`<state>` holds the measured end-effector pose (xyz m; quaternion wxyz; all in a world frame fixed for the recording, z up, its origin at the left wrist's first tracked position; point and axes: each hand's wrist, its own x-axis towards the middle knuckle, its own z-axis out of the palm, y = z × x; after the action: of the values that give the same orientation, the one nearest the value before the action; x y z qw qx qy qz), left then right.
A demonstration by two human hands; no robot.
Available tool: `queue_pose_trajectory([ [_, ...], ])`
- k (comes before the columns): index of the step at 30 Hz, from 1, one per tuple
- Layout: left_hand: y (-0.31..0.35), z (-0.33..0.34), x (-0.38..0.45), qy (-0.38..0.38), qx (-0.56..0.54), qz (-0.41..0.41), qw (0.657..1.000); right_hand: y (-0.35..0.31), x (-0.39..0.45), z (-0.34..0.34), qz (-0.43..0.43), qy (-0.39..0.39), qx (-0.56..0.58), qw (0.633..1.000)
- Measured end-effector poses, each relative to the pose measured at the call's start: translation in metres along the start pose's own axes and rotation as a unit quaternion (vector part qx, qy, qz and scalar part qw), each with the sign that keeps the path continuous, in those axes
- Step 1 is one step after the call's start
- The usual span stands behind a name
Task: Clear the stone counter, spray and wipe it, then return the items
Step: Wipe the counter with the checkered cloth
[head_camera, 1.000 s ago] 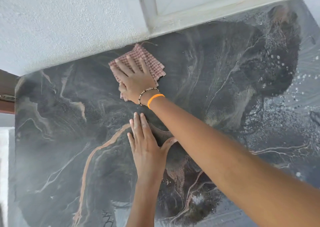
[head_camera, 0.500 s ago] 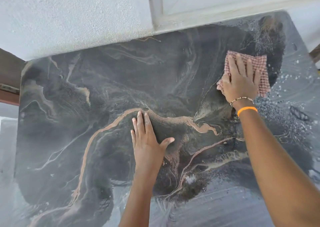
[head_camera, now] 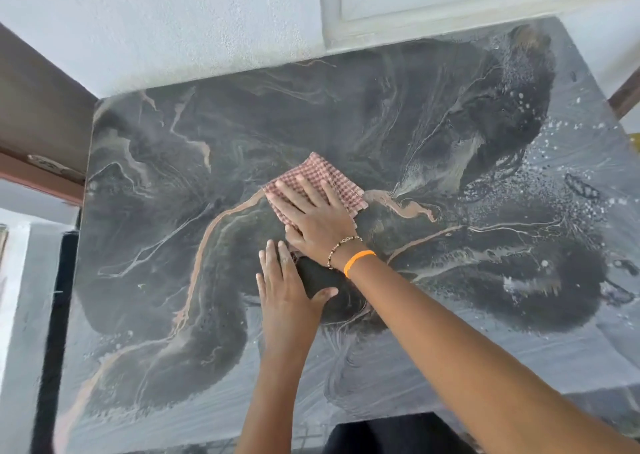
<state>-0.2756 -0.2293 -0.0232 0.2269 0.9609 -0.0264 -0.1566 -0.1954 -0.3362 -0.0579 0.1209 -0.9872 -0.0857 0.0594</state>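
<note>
Counter (head_camera: 145, 232) wiping continues: the cloth (head_camera: 317, 180), pressed flat under the right hand (head_camera: 317, 220), has swept back from the right side to the middle. Left hand (head_camera: 285, 291) rests flat, fingers straight, beside it. Droplets remain at right.

White textured wall (head_camera: 166, 21) and white window frame (head_camera: 450, 7), daylit.

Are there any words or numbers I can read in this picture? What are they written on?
No, there is nothing to read.
Stone counter: only swirly veins and white spray drops, no letters.
Checked cloth under the right hand: only little squares, no label.
Orange wristband and bead bracelet: plain, no print showing.
Left hand, wall and window frame: no signs.
</note>
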Motion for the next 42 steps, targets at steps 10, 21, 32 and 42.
queue_pose_trajectory([
  [10, 0.041, 0.037, -0.02, -0.063, -0.019, 0.099, 0.993, 0.168, -0.112, -0.028, 0.29, 0.058, -0.002, 0.955],
  [21, 0.04, 0.043, -0.016, -0.037, -0.001, 0.101, 0.994, 0.057, -0.118, 0.001, 0.287, 0.057, 0.021, 0.956],
  [32, 0.097, 0.064, -0.016, -0.028, -0.001, 0.041, 0.999, 0.138, -0.151, -0.019, 0.065, 0.025, -0.016, 0.997],
  [42, 0.215, 0.13, 0.003, -0.083, 0.015, 0.123, 0.989, 0.341, -0.229, -0.063, 0.333, 0.062, -0.002, 0.941],
])
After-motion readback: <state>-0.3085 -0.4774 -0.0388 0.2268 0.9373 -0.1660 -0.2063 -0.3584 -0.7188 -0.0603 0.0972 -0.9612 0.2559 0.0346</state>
